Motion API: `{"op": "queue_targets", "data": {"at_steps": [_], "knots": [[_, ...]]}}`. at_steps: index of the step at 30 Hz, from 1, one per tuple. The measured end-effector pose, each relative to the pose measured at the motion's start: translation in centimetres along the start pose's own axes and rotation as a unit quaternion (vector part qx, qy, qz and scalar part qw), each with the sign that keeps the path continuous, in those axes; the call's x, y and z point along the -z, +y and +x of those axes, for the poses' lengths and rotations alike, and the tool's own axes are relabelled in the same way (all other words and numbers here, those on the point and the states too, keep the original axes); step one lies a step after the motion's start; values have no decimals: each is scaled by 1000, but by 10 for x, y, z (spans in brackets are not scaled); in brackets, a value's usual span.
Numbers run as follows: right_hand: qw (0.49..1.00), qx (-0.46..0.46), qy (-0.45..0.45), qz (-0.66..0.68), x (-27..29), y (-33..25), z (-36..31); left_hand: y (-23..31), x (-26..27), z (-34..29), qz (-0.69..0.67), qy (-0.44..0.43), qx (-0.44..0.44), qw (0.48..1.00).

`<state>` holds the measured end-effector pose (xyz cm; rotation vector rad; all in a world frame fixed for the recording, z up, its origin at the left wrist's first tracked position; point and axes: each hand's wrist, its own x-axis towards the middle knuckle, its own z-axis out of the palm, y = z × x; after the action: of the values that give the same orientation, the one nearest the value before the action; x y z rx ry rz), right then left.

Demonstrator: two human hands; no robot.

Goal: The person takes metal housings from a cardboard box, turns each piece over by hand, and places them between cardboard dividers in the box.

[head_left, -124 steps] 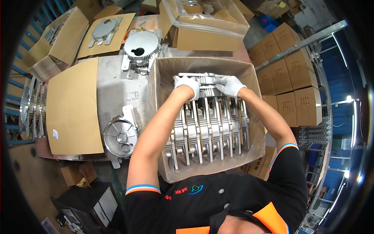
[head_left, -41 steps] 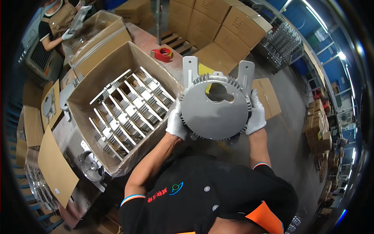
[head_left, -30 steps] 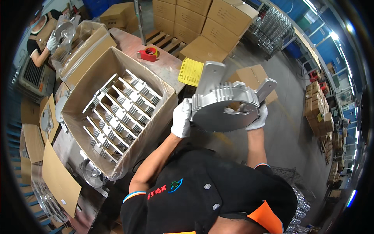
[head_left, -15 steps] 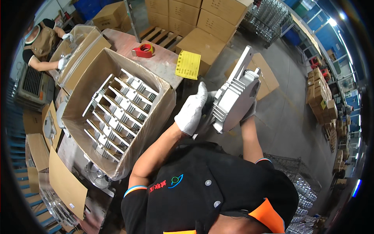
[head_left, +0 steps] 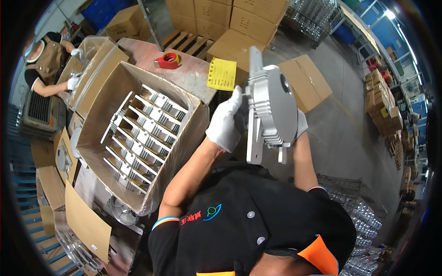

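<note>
A grey finned metal casting [head_left: 282, 108] with a round flat face and straight bracket arms is held up in front of my chest. My left hand [head_left: 224, 123], in a white glove, grips its finned side, thumb raised along the edge and fingers partly hidden. Around the far right rim closes my gloved right hand [head_left: 301, 123], mostly behind the disc. To my left stands an open, plastic-lined carton [head_left: 96, 172]. Inside it, several similar finned castings [head_left: 147, 122] stand on edge in rows, with cardboard between them.
A red tape dispenser [head_left: 166, 60] and a yellow printed sheet [head_left: 222, 73] lie on the worktable [head_left: 133, 45]. Stacked cartons [head_left: 212, 16] stand beyond. A co-worker [head_left: 48, 64] handles another carton at far left. A cardboard sheet [head_left: 85, 221] leans near the table.
The casting has turned between my hands: its disc now faces more to the right, and a long bracket arm shows pointing down. Both hands still hold it.
</note>
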<state>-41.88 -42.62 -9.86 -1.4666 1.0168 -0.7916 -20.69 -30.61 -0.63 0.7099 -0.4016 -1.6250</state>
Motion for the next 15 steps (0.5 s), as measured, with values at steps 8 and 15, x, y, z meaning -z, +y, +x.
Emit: {"op": "queue_targets", "data": {"at_steps": [8,15], "knots": [[854,-150,39,496,8,-33,-17,-10,21,17,-203,64,50,976],[832,-89,-71,543,24,-50,-34,-39,48,30,-215,113,106,964]]}}
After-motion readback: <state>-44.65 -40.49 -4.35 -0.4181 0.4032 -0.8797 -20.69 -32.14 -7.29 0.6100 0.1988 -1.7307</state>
